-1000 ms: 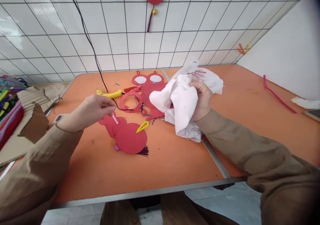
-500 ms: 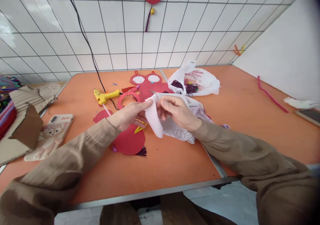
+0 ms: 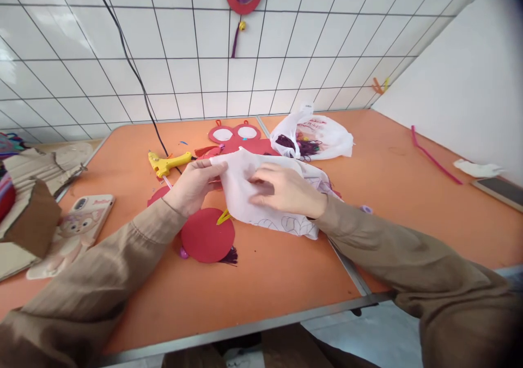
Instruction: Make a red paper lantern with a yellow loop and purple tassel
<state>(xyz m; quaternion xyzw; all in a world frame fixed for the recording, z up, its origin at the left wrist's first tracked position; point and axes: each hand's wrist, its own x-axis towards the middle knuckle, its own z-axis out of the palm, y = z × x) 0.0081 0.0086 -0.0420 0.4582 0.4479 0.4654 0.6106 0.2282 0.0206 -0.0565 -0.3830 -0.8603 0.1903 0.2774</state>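
A thin white cloth [image 3: 237, 193] with dark line drawings along its near edge is spread at the middle of the table. My left hand [image 3: 191, 187] pinches its left edge between thumb and fingers, holding that side raised. Over the cloth's middle lies my right hand [image 3: 288, 192], thumb and fingers apart, nothing gripped between them. Just below the cloth is a red paper disc [image 3: 207, 236] with a dark tassel and a purple bell at its rim. A yellow strip [image 3: 223, 217] pokes out between disc and cloth.
Left of my left hand lies a yellow glue gun [image 3: 167, 164]. Behind the cloth are red ring frames [image 3: 234, 133] and a white plastic bag [image 3: 337, 142] with dark yarn. A phone [image 3: 87, 218] and cardboard [image 3: 35, 210] sit at left. A pink stick [image 3: 435, 158] lies at right.
The hanging flap of cloth has been opened out flatter. My left hand has moved left with its edge, while my right hand has let go and spread its fingers over it.
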